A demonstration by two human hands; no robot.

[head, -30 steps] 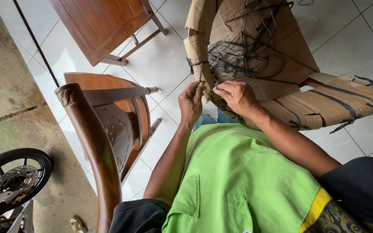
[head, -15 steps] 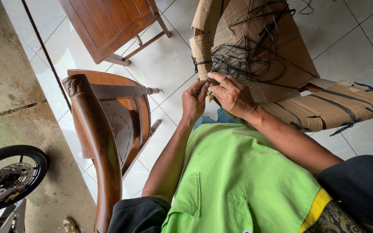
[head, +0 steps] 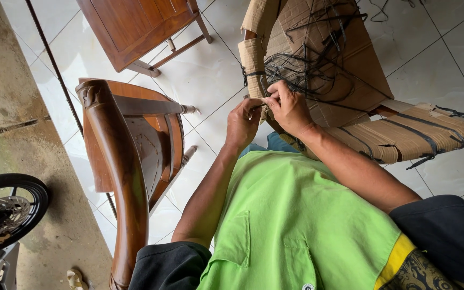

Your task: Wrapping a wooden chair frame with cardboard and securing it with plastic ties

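Observation:
My left hand (head: 243, 124) and my right hand (head: 289, 109) meet at the edge of a furniture piece wrapped in brown cardboard (head: 350, 80). Fingers of both hands pinch a thin black strap (head: 267, 99) that runs round the cardboard. A tangle of loose black straps (head: 307, 64) lies on the cardboard just beyond my right hand. The fingertips hide the exact spot where the strap is gripped. My green vest (head: 296, 225) and black sleeves fill the lower part of the view.
A carved brown wooden chair (head: 119, 145) stands close at the left, and another wooden piece (head: 135, 27) sits at the top. A strapped cardboard-wrapped part (head: 420, 134) extends right over the white tiled floor (head: 200, 80). A motorcycle wheel (head: 4, 215) rests on concrete at the lower left.
My two hands have drawn closer together at the strap, the right hand shifting slightly left and up. The view has moved a little.

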